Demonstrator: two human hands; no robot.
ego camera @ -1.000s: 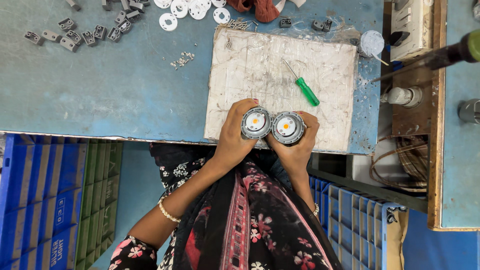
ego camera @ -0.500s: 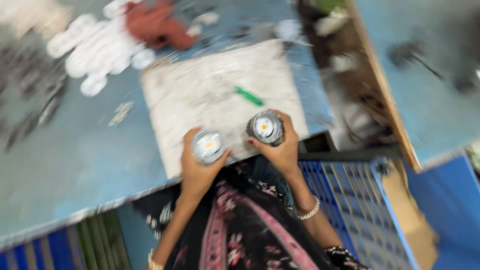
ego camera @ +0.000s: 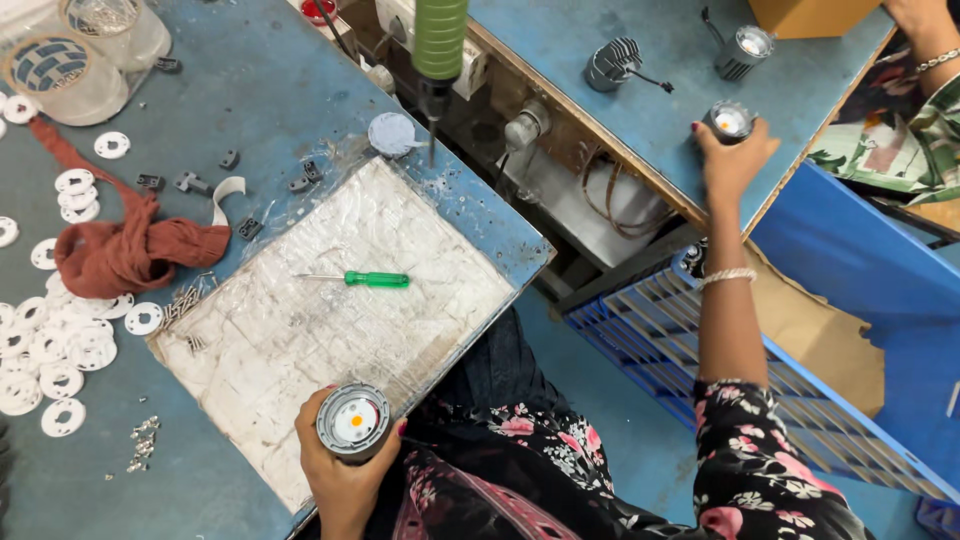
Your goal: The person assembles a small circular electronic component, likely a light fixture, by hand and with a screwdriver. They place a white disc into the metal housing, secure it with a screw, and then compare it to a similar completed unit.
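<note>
**Two lamp housings, one in each of your hands**

Your left hand (ego camera: 340,470) is wrapped around a round grey lamp housing (ego camera: 353,420) with a white face and a small orange dot at its centre. Your fingers curl up its sides and hold it face-up at the near edge of the scuffed white work mat (ego camera: 330,310), just over the table's front edge and close to your body.

Your right hand (ego camera: 732,160) is stretched far out to the right, across the gap to the neighbouring blue bench (ego camera: 640,110). Its fingers are closed around a second lamp housing (ego camera: 728,120) of the same kind, which sits at or just above the bench's near edge; whether it touches the surface cannot be told. A beaded bracelet (ego camera: 728,277) circles that wrist.

On the mat lies a green-handled screwdriver (ego camera: 365,279), well apart from both hands. A green powered screwdriver (ego camera: 438,50) hangs over the mat's far corner. To the left of the mat lie a crumpled red cloth (ego camera: 120,250), a scatter of white plastic rings (ego camera: 60,340) and some small screws (ego camera: 142,440).

Farther along the neighbouring bench stand a finned heat sink (ego camera: 612,65) and another lit lamp unit (ego camera: 745,50). Another person's arm (ego camera: 925,40) shows at the top right corner. A blue crate (ego camera: 800,400) stands below your right arm.
</note>
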